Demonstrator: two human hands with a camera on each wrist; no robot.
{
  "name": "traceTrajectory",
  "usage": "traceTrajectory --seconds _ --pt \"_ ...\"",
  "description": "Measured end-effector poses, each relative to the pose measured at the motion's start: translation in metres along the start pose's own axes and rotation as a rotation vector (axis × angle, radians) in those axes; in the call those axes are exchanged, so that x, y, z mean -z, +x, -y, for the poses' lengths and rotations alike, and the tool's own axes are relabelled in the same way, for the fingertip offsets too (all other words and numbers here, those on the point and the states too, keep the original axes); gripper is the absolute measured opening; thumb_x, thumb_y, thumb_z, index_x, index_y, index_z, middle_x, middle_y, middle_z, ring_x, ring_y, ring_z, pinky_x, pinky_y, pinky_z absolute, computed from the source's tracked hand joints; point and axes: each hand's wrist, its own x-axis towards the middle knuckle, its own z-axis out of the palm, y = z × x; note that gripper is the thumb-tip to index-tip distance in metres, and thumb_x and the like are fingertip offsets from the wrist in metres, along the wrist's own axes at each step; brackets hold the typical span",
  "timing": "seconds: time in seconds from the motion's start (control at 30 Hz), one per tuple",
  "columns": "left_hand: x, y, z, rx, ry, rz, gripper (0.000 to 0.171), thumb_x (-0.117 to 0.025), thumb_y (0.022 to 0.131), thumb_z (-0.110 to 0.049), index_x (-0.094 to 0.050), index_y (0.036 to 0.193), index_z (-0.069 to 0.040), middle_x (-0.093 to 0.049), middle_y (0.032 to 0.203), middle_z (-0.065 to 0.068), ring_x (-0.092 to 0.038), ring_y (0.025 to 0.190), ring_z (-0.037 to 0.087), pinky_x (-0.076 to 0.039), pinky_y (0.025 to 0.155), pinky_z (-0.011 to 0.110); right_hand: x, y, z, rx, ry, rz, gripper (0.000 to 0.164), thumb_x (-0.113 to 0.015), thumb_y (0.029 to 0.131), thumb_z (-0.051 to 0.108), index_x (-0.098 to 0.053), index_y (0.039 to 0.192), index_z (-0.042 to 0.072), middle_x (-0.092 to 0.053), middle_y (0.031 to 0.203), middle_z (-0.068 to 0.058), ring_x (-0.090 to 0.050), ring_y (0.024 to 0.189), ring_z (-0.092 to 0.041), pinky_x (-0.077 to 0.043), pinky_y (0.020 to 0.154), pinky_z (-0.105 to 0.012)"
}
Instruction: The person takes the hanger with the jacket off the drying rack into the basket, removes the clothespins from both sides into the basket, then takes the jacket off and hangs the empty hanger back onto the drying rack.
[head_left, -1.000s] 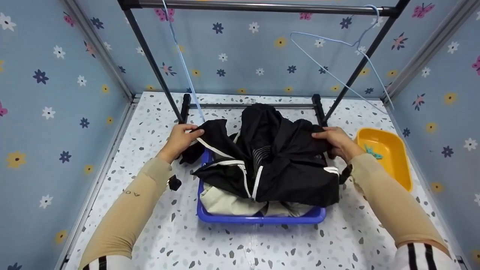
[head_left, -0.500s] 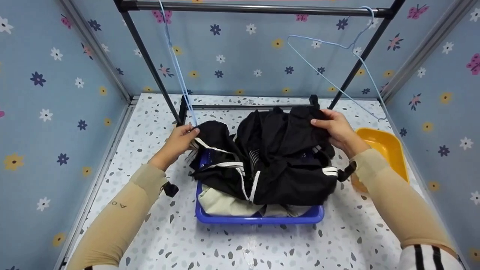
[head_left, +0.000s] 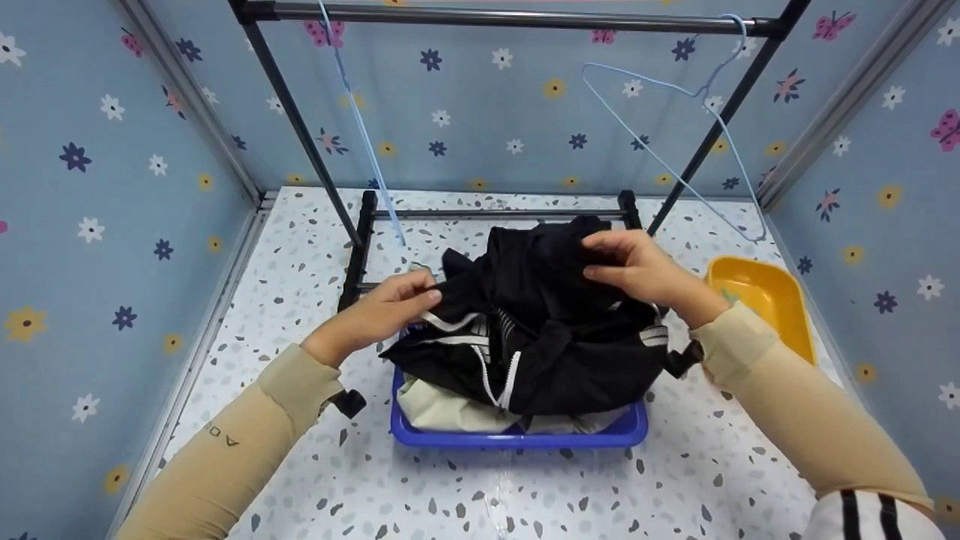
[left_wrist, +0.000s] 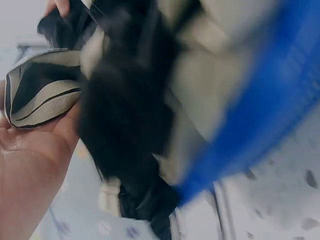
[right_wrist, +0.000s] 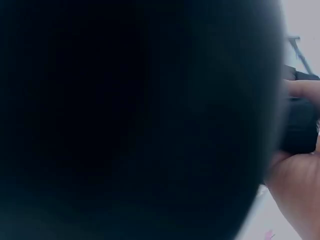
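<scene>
A black jacket (head_left: 577,367) with a white zipper and white trim lies bunched over a blue basket (head_left: 517,440). My left hand (head_left: 379,311) pinches an edge of it at the left; in the left wrist view, a light striped band (left_wrist: 47,102) of the jacket loops by the fingers. At the upper right, my right hand (head_left: 645,270) holds a raised fold of the jacket between thumb and fingers. Dark cloth fills most of the right wrist view, hiding much of that grip. Pale clothes (head_left: 457,405) show beneath the jacket in the basket.
A black clothes rack (head_left: 495,16) stands behind the basket. Blue wire hangers (head_left: 675,161) hang from its bar at left and right. To the right, a yellow tray (head_left: 780,300) rests on the speckled floor. Flower-patterned walls enclose three sides.
My left hand has moved right and slightly down with the jacket's edge. My right hand rose, then came inward to the left, gathering the jacket narrower.
</scene>
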Motion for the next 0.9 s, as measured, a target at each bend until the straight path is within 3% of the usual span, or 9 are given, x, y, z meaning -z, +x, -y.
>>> traceTrajectory --seconds 0.07,0.13,0.33,0.43,0.57,0.63,0.73,0.9 --pt "-0.008 0.003 -0.008 -0.055 0.072 0.052 0.021 -0.053 0.112 -0.011 -0.056 0.095 0.0 -0.049 0.081 -0.006 -0.049 0.076 0.009 -0.044 0.074 0.026 -0.006 -0.002 0.004 0.11 -0.117 0.074 0.027 -0.072 0.092 -0.015 -0.071 0.118 -0.015 -0.08 0.112 -0.017 -0.065 0.106 0.007 -0.051 0.098 -0.011" --pt "-0.016 0.008 -0.012 -0.092 0.116 0.112 0.019 -0.054 0.112 -0.009 -0.058 0.098 0.003 -0.053 0.084 -0.005 -0.052 0.08 0.009 -0.045 0.076 0.024 -0.012 -0.004 0.005 0.194 -0.203 0.163 0.026 -0.072 0.093 -0.012 -0.073 0.119 -0.012 -0.078 0.116 -0.025 -0.066 0.111 0.004 -0.05 0.101 -0.012" --pt "-0.031 0.016 -0.005 -0.093 0.267 0.315 0.02 -0.055 0.112 -0.011 -0.069 0.121 0.001 -0.067 0.1 0.003 -0.06 0.093 0.011 -0.052 0.087 0.027 -0.03 -0.014 -0.001 0.325 -0.357 0.461 0.03 -0.067 0.097 -0.01 -0.076 0.125 -0.002 -0.079 0.124 -0.018 -0.075 0.114 -0.031 -0.061 0.103 -0.041" --pt "-0.036 0.016 -0.003 -0.082 0.384 0.419 0.031 -0.061 0.111 -0.02 -0.068 0.137 -0.005 -0.074 0.122 0.008 -0.067 0.113 0.017 -0.054 0.104 0.037 -0.038 -0.02 -0.002 0.328 -0.404 0.611 0.035 -0.066 0.1 -0.003 -0.073 0.134 0.0 -0.077 0.132 -0.016 -0.073 0.122 -0.035 -0.058 0.107 -0.05" --pt "-0.04 0.014 -0.002 -0.017 0.461 0.543 0.06 -0.08 0.099 -0.029 -0.061 0.153 -0.01 -0.064 0.153 0.005 -0.058 0.143 0.024 -0.044 0.124 0.046 -0.044 -0.029 -0.001 0.24 -0.457 0.777 0.045 -0.071 0.101 0.019 -0.068 0.143 0.003 -0.072 0.143 -0.013 -0.069 0.131 -0.033 -0.054 0.114 -0.051" --pt "-0.042 0.014 -0.001 0.01 0.508 0.584 0.073 -0.087 0.092 -0.028 -0.058 0.156 -0.009 -0.06 0.159 0.006 -0.054 0.148 0.027 -0.041 0.127 0.047 -0.047 -0.033 -0.001 0.169 -0.493 0.819 0.054 -0.076 0.099 0.032 -0.068 0.146 0.007 -0.071 0.145 -0.011 -0.067 0.134 -0.031 -0.052 0.116 -0.05" --pt "-0.046 0.014 0.001 -0.003 0.616 0.603 0.072 -0.089 0.091 -0.023 -0.059 0.155 -0.009 -0.06 0.159 0.007 -0.054 0.149 0.027 -0.04 0.128 0.046 -0.052 -0.036 -0.001 0.126 -0.552 0.842 0.061 -0.083 0.093 0.038 -0.069 0.146 0.011 -0.072 0.145 -0.009 -0.068 0.133 -0.029 -0.053 0.115 -0.048" --pt "-0.053 0.018 0.01 -0.105 0.735 0.575 0.042 -0.073 0.103 -0.015 -0.069 0.145 -0.01 -0.07 0.147 0.006 -0.063 0.14 0.025 -0.045 0.124 0.042 -0.062 -0.035 -0.01 0.198 -0.594 0.81 0.048 -0.079 0.092 0.008 -0.074 0.139 0.011 -0.077 0.137 -0.005 -0.072 0.127 -0.025 -0.056 0.111 -0.044"
